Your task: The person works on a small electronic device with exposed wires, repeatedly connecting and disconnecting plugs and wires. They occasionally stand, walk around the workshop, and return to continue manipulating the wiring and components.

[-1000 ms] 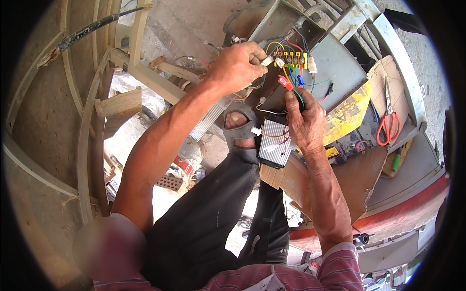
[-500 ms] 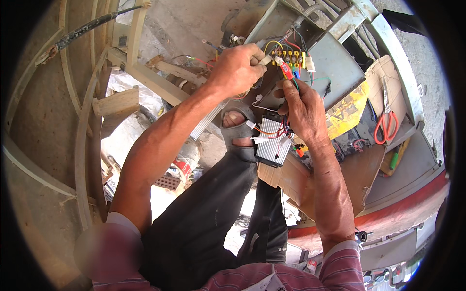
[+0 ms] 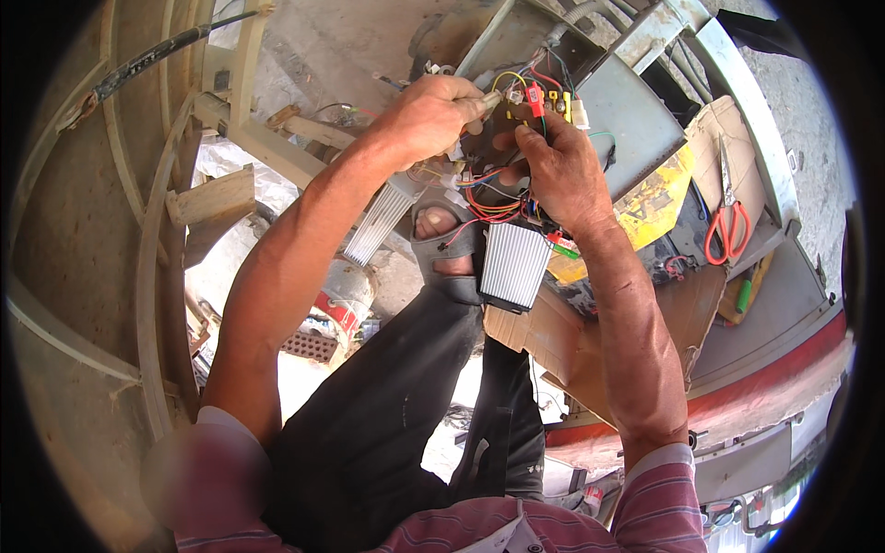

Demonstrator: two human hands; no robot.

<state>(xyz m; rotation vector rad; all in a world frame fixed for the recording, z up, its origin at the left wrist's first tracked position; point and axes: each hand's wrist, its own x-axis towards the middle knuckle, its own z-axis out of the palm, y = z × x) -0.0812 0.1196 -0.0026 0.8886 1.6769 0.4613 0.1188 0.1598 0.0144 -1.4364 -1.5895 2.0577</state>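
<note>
My read on the step: fingertip wiring work at the terminal block, two connectors close together. Left hand (image 3: 430,115) at 12 o'clock: thumb and forefinger pressed together; can't tell what's between the tips. Pale connector (image 3: 513,95) just beyond them. Red connector (image 3: 536,100) at 1 o'clock, in front of the yellow terminal block (image 3: 566,104), which it partly hides. Right hand (image 3: 567,175) between 1 and 2: thumb and forefinger look to be pinching the red connector's lower end, other fingers spread. Next move, I'd judge, calls for steady tips, a clear view of the block and slack in the leads. Loose wires (image 3: 498,217) bunch under the right hand, above a finned silver box (image 3: 514,267) just off centre toward 3. Surroundings: ribbed metal frame (image 3: 83,240) at 9, frayed black cable (image 3: 152,61) at 10, perforated brick (image 3: 309,347) at 8, bare concrete-looking floor (image 3: 336,55) toward 11. Torn cardboard (image 3: 553,336) at 4, grey metal panel (image 3: 636,120) between 1 and 2, scuffed yellow plate (image 3: 650,207) and orange-handled scissors (image 3: 727,198) between 2 and 3. Cramped, cluttered spot, harsh light low down.
</note>
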